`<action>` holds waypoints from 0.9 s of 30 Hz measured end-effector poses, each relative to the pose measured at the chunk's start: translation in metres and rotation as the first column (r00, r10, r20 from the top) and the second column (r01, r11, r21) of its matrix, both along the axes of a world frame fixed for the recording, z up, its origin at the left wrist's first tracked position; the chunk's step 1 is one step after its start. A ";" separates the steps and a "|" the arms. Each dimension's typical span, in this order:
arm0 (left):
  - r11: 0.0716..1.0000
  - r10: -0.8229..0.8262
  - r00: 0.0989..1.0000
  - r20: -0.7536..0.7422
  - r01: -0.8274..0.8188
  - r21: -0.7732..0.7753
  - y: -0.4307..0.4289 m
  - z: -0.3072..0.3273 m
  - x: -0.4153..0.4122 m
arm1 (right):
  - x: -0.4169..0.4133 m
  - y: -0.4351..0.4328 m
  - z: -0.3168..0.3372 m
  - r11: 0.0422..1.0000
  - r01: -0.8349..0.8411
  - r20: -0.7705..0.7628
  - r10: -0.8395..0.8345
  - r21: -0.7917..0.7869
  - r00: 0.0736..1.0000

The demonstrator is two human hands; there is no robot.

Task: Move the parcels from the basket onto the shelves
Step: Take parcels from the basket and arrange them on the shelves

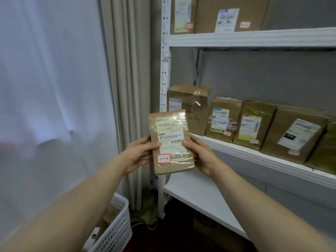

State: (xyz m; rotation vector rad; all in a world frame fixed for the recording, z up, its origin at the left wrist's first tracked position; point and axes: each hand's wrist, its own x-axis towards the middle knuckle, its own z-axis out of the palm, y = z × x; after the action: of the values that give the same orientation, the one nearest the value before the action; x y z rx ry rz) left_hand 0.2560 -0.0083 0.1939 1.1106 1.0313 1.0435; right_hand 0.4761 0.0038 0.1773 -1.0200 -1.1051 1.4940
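We grasp the brown parcel (pixel 171 140) upright by its side edges, left hand (pixel 140 153) and right hand (pixel 199 154), just left of the middle shelf (pixel 254 155), well above the white basket (pixel 116 228).

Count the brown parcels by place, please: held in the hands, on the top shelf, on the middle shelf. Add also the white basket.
Held parcel: 1
Top shelf parcels: 2
Middle shelf parcels: 5, the last cut off at the edge
White basket: 1
Total: 9
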 end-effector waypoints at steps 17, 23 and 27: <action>0.964 -0.266 0.954 -0.139 0.265 -0.023 -0.036 -0.006 0.215 | 0.189 -0.121 -0.014 0.910 0.402 0.015 -0.403 -0.097 0.915; 0.944 -0.329 0.929 -0.170 0.323 -0.062 -0.048 -0.009 0.245 | 0.214 -0.145 -0.014 0.891 0.443 0.066 -0.438 -0.098 0.896; 0.948 -0.318 0.926 -0.202 0.314 -0.053 -0.054 -0.006 0.256 | 0.223 -0.153 -0.015 0.893 0.441 0.097 -0.432 -0.096 0.897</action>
State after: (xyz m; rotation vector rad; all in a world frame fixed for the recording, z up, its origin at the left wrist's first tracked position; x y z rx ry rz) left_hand 0.5121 -0.0626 0.1879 1.3401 0.9826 0.6669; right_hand 0.6990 -0.1491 0.1626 -1.3144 -0.7745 1.1695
